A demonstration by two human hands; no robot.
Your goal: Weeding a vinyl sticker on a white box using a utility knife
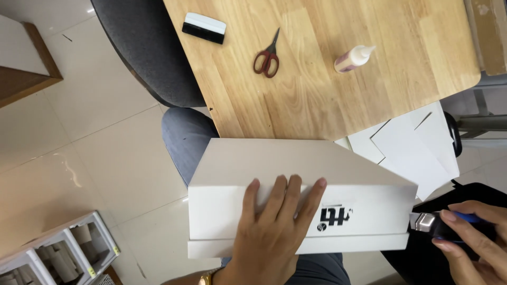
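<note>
Rack (63, 248): one, white, compartmented, on the floor at bottom left, cardboard tubes stacked inside; too many and too small to count.
Chair (148, 53): one, dark grey, pushed against the left edge of the bench.
Squeegee (204, 27): one, black and white, flat on the bench near its far left corner.
Scissors (268, 57): one pair, red-handled, blades shut, lying on the bench, right of the squeegee and well apart from it.
Glue bottle (353, 58): one, pale with a white nozzle, lying on its side, right of the scissors.
Bench (412, 79): one, light wood, carrying three loose items.
Box (296, 184): one, white, folded card with a black mark on the near face, held over the lap, just below the bench's near edge.
Left hand (274, 227): palm down, four fingers spread flat on the near face of the box, pressing it; a gold band at the wrist.
White sheets (417, 148): several overlapping, right of the box, below the bench edge; exact count unclear.
Right hand (475, 237): closed around a tool.
Tool (430, 221): one, dark body, blue grip, metal tip touching the right end of the box.
</note>
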